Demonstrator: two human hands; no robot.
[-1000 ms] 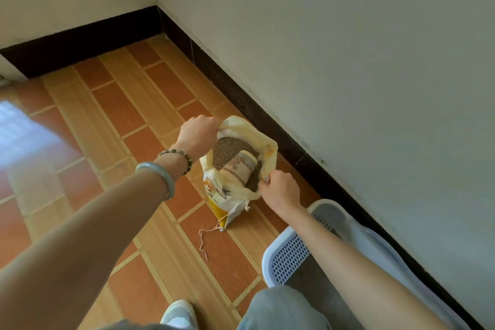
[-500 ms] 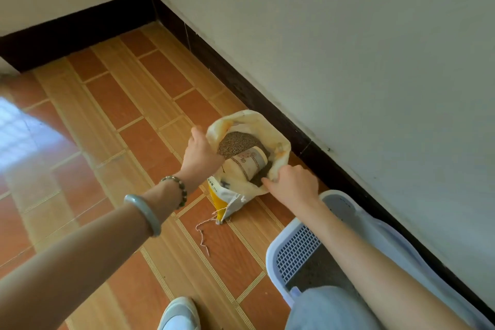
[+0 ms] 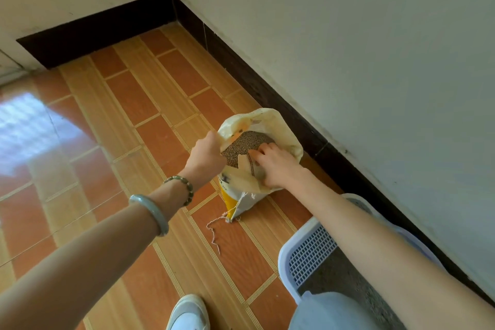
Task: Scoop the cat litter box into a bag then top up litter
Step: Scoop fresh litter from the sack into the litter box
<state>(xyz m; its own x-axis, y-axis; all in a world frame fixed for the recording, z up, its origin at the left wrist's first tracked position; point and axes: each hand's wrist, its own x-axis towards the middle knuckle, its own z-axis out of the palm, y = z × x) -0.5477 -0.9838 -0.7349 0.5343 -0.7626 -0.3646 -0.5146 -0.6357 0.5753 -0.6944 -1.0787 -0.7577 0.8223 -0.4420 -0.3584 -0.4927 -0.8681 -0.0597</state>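
Inside crumpled woven sack point(image 3: 281, 126), granular litter point(image 3: 241, 146)

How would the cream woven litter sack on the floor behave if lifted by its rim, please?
Probably floppy: the cream woven litter sack crumples where the left hand pinches its rim. Likely heavy, being filled with brown granules. It may slump and spill, since its mouth is open.

Head view, looking steeply down, near floor point(image 3: 160, 142).

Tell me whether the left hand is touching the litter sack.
Touching. The head view shows the left hand gripping the litter sack at its left rim, with no gap between them.
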